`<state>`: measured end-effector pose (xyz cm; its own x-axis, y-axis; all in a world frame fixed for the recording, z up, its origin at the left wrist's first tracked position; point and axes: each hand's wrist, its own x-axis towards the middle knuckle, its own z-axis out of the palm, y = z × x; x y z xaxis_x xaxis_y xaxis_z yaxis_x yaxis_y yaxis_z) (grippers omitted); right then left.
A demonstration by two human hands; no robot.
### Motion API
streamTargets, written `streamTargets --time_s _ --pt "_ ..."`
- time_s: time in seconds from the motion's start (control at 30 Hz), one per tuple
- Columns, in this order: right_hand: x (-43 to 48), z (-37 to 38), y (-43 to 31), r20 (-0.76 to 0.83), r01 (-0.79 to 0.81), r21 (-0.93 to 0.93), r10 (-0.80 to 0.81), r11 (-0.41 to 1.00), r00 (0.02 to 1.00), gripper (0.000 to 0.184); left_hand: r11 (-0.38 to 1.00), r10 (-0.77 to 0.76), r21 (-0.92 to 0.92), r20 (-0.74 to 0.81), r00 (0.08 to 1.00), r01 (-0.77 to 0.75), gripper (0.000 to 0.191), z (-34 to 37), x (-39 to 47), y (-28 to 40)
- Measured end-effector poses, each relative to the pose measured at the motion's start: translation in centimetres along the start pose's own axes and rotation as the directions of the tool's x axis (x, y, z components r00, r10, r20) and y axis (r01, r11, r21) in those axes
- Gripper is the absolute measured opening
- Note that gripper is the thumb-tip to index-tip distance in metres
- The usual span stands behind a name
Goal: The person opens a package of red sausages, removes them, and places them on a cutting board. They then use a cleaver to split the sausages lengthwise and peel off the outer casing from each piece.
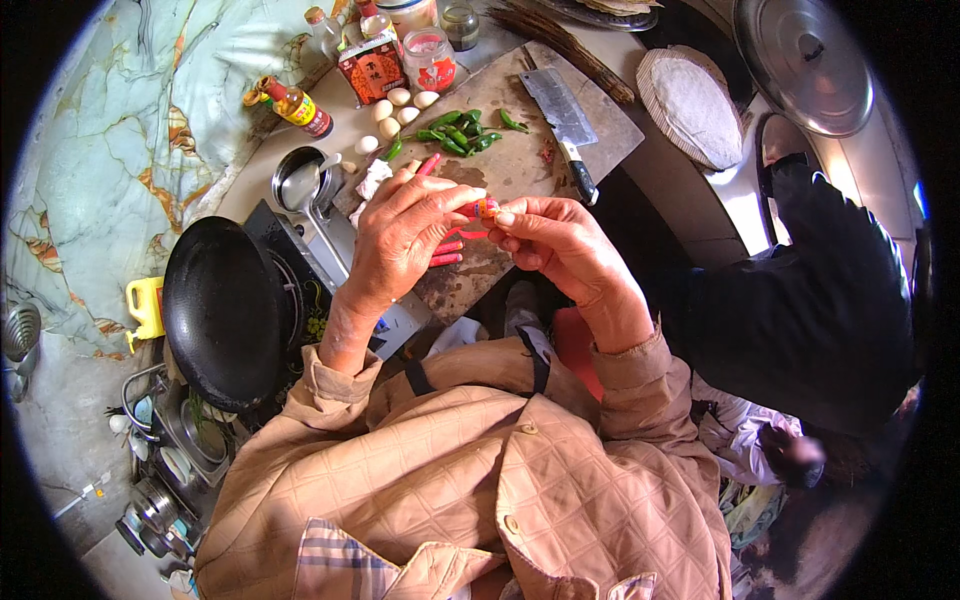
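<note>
My left hand (409, 225) grips a red-wrapped sausage (484, 208) above the near part of a worn cutting board (517, 86). At the sausage's right end, the thumb and fingers of my right hand (562, 240) pinch the wrapper tip. Below my left hand, more red-wrapped sausages (447, 259) lie on the board, partly hidden by my fingers. Farther up are several green chili peppers (461, 135). A cleaver (559, 112) rests on the right side of the board, handle towards me. Crumpled white tissue or wrapping (373, 180) sits left of my left hand.
Left are a black wok (221, 315) on a stove and a ladle (301, 187) in a pot. Several eggs (382, 110), a sauce bottle (304, 111) and jars (430, 60) line the back. Right, flatbread (694, 112) lies near a person in dark clothing (810, 300).
</note>
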<state>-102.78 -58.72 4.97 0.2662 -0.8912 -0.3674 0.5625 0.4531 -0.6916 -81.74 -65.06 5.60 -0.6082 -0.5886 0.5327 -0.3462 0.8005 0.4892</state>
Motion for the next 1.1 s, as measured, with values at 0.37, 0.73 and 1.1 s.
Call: streamTargets --time_s 0.37,0.73,1.1 --pt "0.5 -0.5 0.7 0.009 -0.017 0.034 0.017 0.999 1.0 0.007 1.0 0.023 0.017 -0.009 1.0 -0.022 0.03 0.1 0.2 0.9" --pt "-0.2 0.9 0.0 -0.026 0.14 -0.096 -0.143 0.986 0.989 0.009 0.613 -0.483 -0.598 0.233 0.844 0.516 0.03 1.6 -1.5 2.1" --pt "-1.5 0.8 -0.9 -0.044 0.184 -0.305 -0.207 0.934 0.977 0.014 -0.136 -0.538 -0.829 0.522 0.662 0.543 0.039 1.9 -0.9 3.8"
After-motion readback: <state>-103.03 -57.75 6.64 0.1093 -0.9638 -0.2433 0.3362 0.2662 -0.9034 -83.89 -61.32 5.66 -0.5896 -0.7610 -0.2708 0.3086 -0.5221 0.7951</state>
